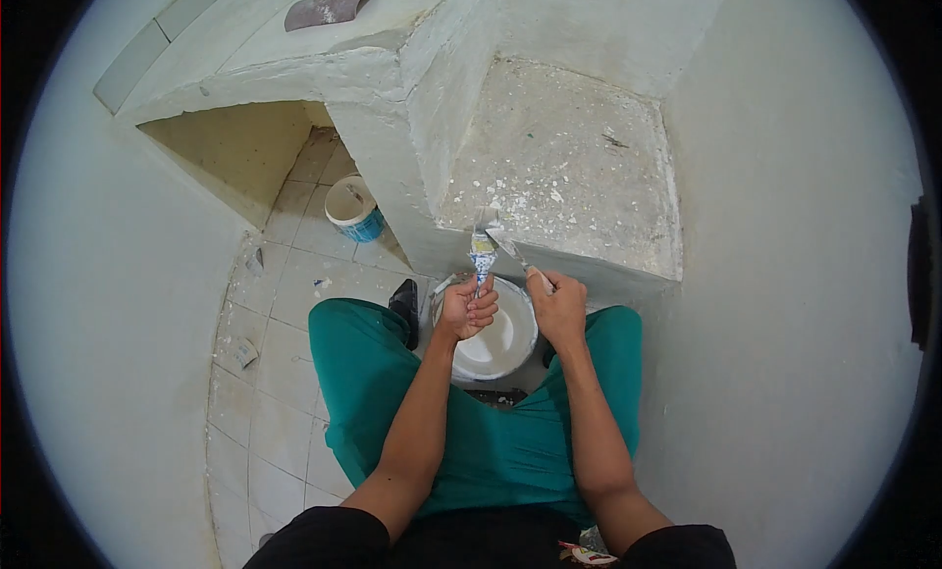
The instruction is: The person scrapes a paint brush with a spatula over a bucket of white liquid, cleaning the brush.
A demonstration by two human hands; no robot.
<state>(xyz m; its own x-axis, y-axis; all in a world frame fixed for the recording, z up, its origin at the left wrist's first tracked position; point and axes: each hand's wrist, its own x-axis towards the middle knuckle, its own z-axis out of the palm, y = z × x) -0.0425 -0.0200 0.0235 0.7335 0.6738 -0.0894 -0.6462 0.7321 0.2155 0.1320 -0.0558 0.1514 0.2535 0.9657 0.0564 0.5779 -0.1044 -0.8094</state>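
My left hand (pixel 469 307) is closed around the handle of a paint-spattered brush (pixel 482 253), its bristles pointing away from me. Closed on the handle of a small scraper (pixel 507 245) is my right hand (pixel 558 306). The scraper's blade slants up toward the brush's head; whether the two touch is hard to tell. Below both hands, between my knees, stands a round white bucket (pixel 502 336) with whitish material inside. Just beyond the tools is the front edge of a rough ledge (pixel 569 167) scattered with white flakes.
A small white and blue bucket (pixel 355 208) stands on the tiled floor (pixel 280 373) by an opening under the counter. A curved brownish piece (pixel 330 10) lies on the countertop (pixel 255 49). Walls rise on both sides. Bits of debris lie on the floor at left.
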